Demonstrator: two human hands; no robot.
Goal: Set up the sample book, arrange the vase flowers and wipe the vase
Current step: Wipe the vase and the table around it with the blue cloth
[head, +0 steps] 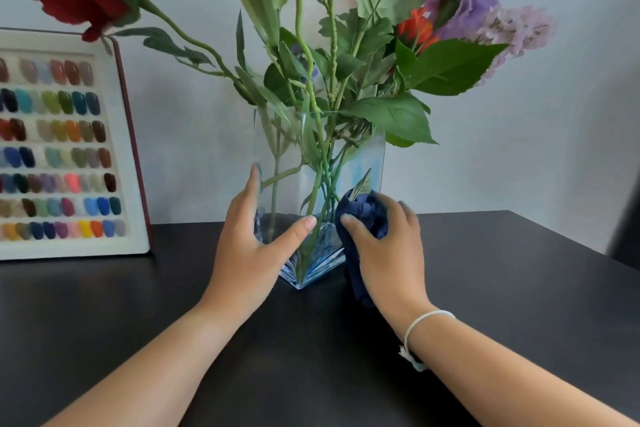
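Observation:
A clear square glass vase stands on the black table, one corner towards me. It holds red, purple and orange flowers with green stems and leaves. My left hand grips the vase's lower left side, thumb across the front face. My right hand presses a bunched dark blue cloth against the vase's lower right face. The sample book stands upright at the left against the wall, showing rows of coloured nail tips.
A grey wall runs close behind the vase and book. The table's right edge slants away at the far right, with a dark shape beyond it. A white string bracelet circles my right wrist.

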